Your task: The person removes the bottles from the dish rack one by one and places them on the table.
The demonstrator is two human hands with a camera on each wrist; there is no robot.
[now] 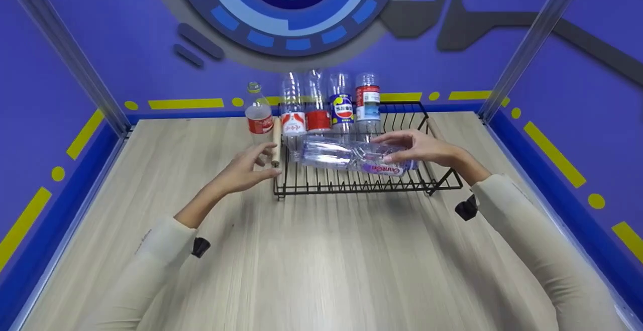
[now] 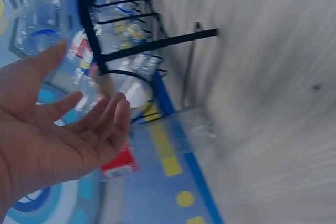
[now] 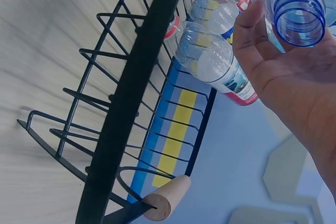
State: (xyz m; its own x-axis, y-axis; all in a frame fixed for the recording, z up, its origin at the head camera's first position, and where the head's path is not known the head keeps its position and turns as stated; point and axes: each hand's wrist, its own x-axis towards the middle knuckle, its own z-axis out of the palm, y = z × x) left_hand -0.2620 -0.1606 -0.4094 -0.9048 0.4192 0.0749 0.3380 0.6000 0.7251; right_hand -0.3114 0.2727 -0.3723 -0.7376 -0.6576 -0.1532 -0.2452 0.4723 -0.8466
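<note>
My right hand (image 1: 419,147) grips a clear plastic bottle (image 1: 326,154) lying sideways above the front of a black wire rack (image 1: 351,189). Its capless, blue-tinted neck (image 3: 299,22) points toward the right wrist. Close to the rack's left wooden handle (image 1: 277,142), my left hand (image 1: 245,170) has its fingers relaxed and holds nothing; whether it touches the handle is unclear. Several empty bottles stand neck-down along the rack's back, among them one with a blue label (image 1: 342,109) and one with a red-and-white label (image 1: 368,101).
An upright bottle with a red label (image 1: 260,125) stands outside the rack, behind the left hand. The rack's second wooden handle (image 3: 170,198) is at its right end. Blue printed panels (image 1: 125,44) border the wooden table (image 1: 321,260) at the back and sides.
</note>
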